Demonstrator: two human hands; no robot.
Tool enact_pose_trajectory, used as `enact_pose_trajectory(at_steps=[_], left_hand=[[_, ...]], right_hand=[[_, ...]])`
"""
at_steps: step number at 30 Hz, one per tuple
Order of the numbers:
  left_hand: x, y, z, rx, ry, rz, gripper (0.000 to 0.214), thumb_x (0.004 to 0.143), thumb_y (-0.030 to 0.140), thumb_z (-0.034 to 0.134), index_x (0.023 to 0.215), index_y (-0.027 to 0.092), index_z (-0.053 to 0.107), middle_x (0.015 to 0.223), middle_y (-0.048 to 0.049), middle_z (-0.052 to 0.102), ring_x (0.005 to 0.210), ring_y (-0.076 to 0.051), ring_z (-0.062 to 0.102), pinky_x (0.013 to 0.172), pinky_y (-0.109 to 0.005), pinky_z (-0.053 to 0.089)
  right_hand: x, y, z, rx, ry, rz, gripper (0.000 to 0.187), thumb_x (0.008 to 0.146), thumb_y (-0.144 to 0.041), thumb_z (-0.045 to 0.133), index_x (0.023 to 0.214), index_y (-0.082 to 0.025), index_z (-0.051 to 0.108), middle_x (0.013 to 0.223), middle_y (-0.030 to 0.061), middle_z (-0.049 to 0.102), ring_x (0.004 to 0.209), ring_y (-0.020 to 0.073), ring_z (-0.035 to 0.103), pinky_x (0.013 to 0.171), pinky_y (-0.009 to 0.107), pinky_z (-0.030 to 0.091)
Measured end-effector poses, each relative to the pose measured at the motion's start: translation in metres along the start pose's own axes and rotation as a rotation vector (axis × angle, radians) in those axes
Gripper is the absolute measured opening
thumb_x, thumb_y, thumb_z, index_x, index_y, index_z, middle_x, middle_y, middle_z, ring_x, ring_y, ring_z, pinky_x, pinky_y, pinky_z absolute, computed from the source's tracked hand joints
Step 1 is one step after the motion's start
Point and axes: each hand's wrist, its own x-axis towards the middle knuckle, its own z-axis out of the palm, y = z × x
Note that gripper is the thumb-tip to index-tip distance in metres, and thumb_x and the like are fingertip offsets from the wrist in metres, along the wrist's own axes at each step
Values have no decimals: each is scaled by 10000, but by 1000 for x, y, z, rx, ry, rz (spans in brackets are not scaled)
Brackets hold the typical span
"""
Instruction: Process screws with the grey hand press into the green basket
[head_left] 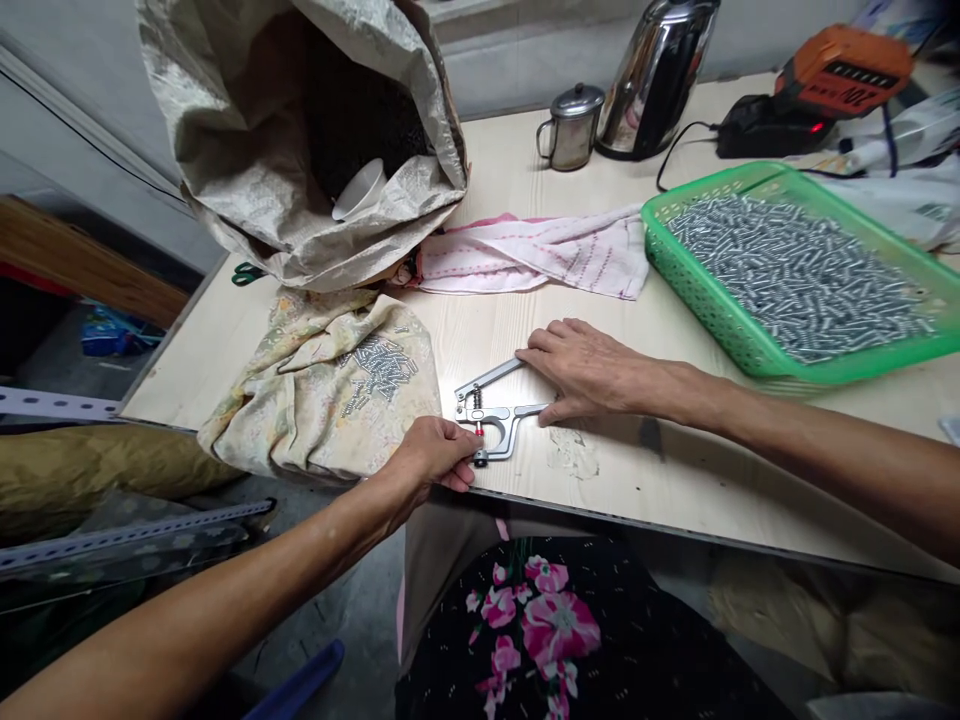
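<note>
Silver metal press pliers (496, 410) lie on the light wooden table (675, 470) near its front edge. My right hand (581, 372) lies over their two handles, with fingers curled round them. At the pliers' jaw my left hand (433, 452) is pinched, fingertips together on a small piece that I cannot make out. Just left of it a crumpled pale cloth (322, 395) carries a heap of small metal pins (379, 368).
A green plastic basket (701, 300) full of small metal pins stands at the right. A big open sack (300, 140) with a white cup (360, 190) stands at the back left, a pink-striped towel (540, 255) beside it. Kettle (656, 75), metal mug (571, 127) and an orange device (844, 65) sit behind.
</note>
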Motion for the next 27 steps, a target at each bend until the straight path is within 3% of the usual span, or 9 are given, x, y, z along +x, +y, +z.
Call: enact_pose_trajectory(at_steps=[7,10,12,14,16,20,23,25,27], left_hand=[[-3,-2,1,-21,41,22,292,750,311,773,625,143,570,404,18,552,348,-83,491,424,-193,434],[-7,-6,0,81,84,75,282,798,326,716,635,143,576,445,6,554,374,-101,490,446,-228,445],[-10,-10,1,279,204,264,246,855,312,641,683,140,610,573,-27,607,499,-141,574,537,-272,499],[-10,-13,6,513,389,586,176,889,294,591,815,147,654,803,-71,659,756,-201,653,705,-332,542],[-5,-12,16,694,498,882,190,881,286,608,1024,166,641,1089,-109,645,1051,-258,615,889,-397,520],[13,5,37,911,391,1097,558,844,245,648,1344,135,427,1421,-194,479,1332,-322,436,1068,-504,398],[22,20,41,994,272,1108,616,867,249,623,1398,103,346,1359,-193,530,1249,-298,497,1028,-467,427],[23,26,39,1050,261,1071,614,864,281,649,1368,59,377,1272,-181,578,1164,-291,527,959,-426,462],[23,28,39,1098,281,1026,565,862,315,667,1299,33,447,1187,-162,609,1111,-289,533,889,-399,477]], right_hand=[[-7,-7,-1,49,14,30,531,751,-570,763,1065,-179,590,1032,92,589,922,260,508,774,368,368],[-9,-10,0,84,25,44,498,759,-535,777,1043,-174,587,1024,87,584,932,255,509,784,367,373],[-10,-10,1,105,34,61,487,758,-514,788,1037,-171,584,1019,86,581,927,252,510,777,365,380],[-10,-11,1,121,39,74,478,753,-490,799,1034,-169,583,1011,84,577,911,248,511,756,360,390],[-9,-12,1,140,46,75,473,744,-470,808,1032,-170,583,1009,82,574,903,248,513,741,359,402],[-12,-14,5,173,77,57,458,723,-436,814,1016,-168,585,978,89,576,880,253,525,720,366,439],[-22,-6,14,204,113,7,500,713,-446,801,1072,-177,579,1004,104,587,887,262,539,727,381,465],[-29,4,23,219,170,-17,587,727,-536,764,1157,-187,570,1040,133,597,907,286,548,730,408,467],[-33,12,33,234,205,-19,545,784,-628,681,1135,-219,599,980,151,614,846,283,555,692,418,455]])
